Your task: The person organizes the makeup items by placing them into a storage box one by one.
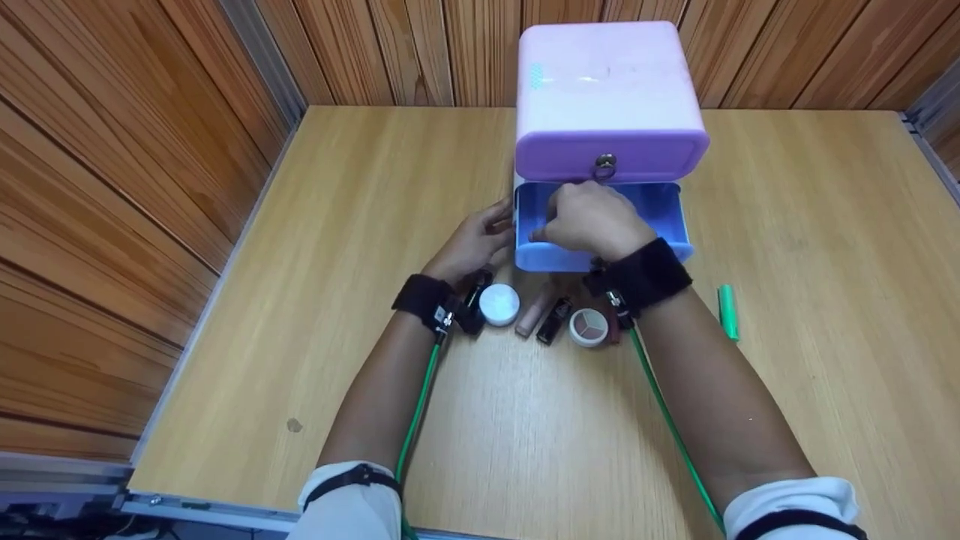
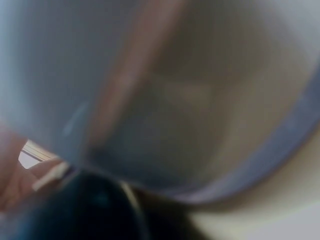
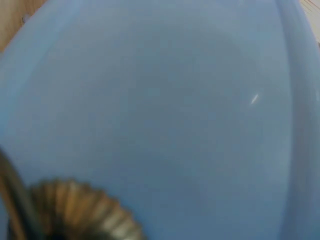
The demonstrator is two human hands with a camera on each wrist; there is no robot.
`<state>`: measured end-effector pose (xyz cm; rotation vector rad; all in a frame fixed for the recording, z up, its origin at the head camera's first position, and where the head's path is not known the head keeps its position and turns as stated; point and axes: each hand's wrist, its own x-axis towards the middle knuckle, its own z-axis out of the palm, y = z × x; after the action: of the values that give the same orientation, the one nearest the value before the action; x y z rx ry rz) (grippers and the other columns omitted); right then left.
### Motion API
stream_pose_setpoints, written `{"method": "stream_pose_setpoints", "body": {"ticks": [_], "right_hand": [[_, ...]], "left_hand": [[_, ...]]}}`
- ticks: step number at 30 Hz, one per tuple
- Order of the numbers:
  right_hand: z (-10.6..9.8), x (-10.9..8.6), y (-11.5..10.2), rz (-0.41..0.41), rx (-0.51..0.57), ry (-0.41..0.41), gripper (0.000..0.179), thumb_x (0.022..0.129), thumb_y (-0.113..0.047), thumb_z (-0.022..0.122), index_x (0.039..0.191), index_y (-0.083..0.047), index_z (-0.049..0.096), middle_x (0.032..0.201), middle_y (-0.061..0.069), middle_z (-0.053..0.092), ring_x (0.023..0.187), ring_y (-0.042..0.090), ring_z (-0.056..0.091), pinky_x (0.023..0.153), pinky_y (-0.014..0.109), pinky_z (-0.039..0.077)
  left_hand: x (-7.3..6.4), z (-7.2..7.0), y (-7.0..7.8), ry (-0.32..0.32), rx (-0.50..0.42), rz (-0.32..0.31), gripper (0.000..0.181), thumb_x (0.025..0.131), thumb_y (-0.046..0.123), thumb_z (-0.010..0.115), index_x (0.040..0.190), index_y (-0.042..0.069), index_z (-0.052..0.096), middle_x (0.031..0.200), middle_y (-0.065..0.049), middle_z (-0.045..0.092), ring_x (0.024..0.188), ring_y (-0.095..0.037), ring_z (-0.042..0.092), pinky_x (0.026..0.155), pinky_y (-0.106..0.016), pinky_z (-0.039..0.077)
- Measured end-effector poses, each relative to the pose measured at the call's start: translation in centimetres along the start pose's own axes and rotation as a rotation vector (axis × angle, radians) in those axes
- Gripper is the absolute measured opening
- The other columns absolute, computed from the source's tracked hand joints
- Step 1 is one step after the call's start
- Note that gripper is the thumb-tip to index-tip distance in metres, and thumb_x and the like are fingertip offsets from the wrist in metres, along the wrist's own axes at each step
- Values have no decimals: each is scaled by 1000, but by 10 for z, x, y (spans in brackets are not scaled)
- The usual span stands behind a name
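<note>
A pink and purple storage box (image 1: pixel 611 82) stands at the back of the table, its lower blue drawer (image 1: pixel 551 259) pulled out. Over and into this drawer reaches my right hand (image 1: pixel 596 217), palm down; most of its fingers are hidden, so any hold on something is out of sight. My left hand (image 1: pixel 471 244) rests with loosely extended fingers against the drawer's left side. The right wrist view is filled by the drawer's blue front (image 3: pixel 175 110), with a ribbed brownish thing (image 3: pixel 85 210) blurred at its lower left. Close, blurred surfaces fill the left wrist view.
Before the drawer lie a white round jar (image 1: pixel 499 304), a pinkish tube (image 1: pixel 531 315), a black tube (image 1: pixel 554 321), a round three-part palette (image 1: pixel 588 328) and a dark red tube (image 1: pixel 614 330). To the right lies a green tube (image 1: pixel 727 313). Green cables (image 1: pixel 421 397) run along both forearms.
</note>
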<state>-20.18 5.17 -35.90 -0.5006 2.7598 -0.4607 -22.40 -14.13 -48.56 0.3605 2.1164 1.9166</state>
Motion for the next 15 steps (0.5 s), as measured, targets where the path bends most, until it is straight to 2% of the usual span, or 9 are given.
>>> {"method": "stream_pose_setpoints", "body": {"ticks": [4,12,15], "right_hand": [[0,2,1,-12,14,-37,32,85,-43,69,80,-12,69,72,3,60,65,23,56,58,38,43],[2,4,4,-55,52,-49,34,86,-47,69,91,-13,74,80,3,67,70,24,59,60,38,45],[3,4,5,-68,58,-48,37,88,-46,68,101,-12,74,92,5,69,78,24,61,67,40,48]], "left_hand": [[0,0,0,5,9,3,57,99,15,57,151,26,35,147,0,45,131,-19,44,100,-25,42],[-1,-1,-1,14,18,36,57,100,11,55,152,20,34,144,-2,48,128,-17,48,99,-25,42],[-1,-1,-1,11,29,37,56,100,12,55,151,22,35,144,0,48,128,-16,48,100,-25,42]]}}
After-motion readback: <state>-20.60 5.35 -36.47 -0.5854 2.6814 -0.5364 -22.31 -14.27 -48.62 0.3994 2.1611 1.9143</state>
